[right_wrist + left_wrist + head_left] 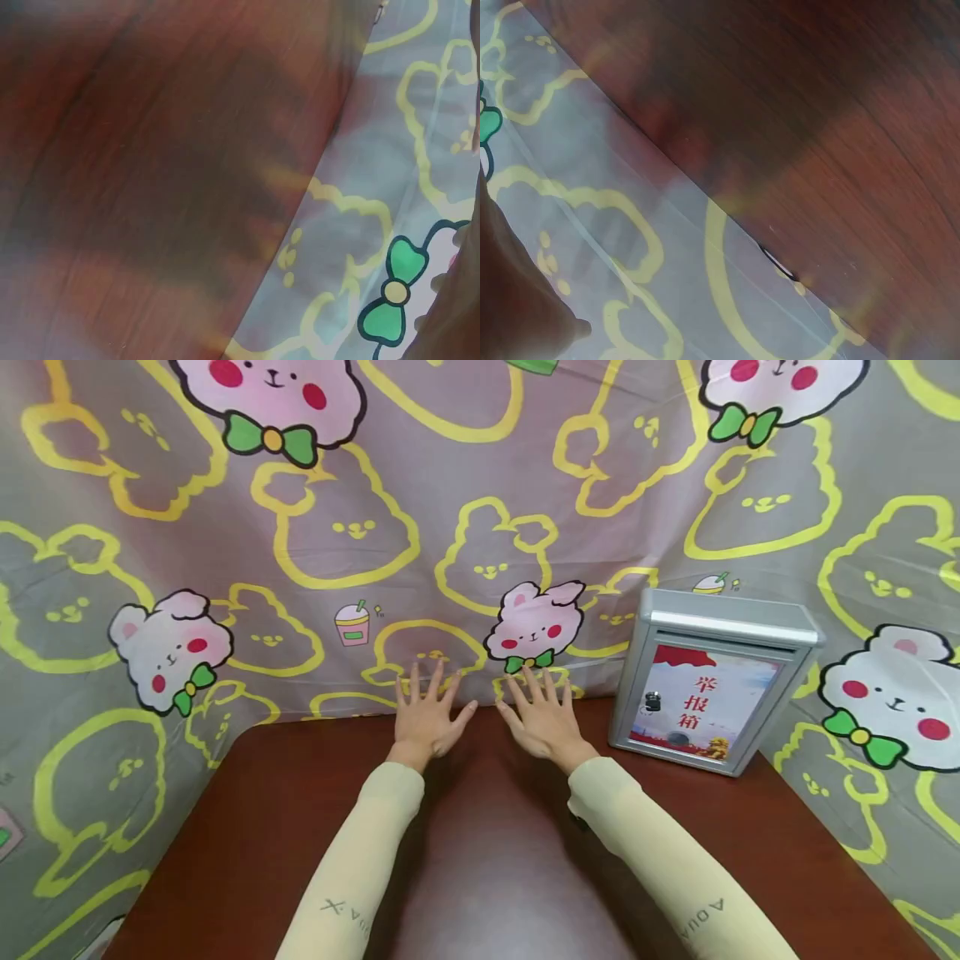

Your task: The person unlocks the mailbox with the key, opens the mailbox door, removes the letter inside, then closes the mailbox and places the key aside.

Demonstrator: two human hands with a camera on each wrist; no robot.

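Observation:
Both arms reach forward over a dark reddish-brown wooden table. In the head view my left hand has its fingers spread and straight, holding nothing, near the table's far edge. Beside it on the right, my right hand is spread the same way, also holding nothing. The two thumbs point toward each other with a small gap between them. Part of the left hand shows at the lower left of the left wrist view. A sliver of the right hand shows at the right edge of the right wrist view.
A grey metal box with a top slot, a small lock and red Chinese lettering stands at the table's back right. Behind the table hangs a grey curtain with yellow outlines and cartoon rabbits, also covering both sides.

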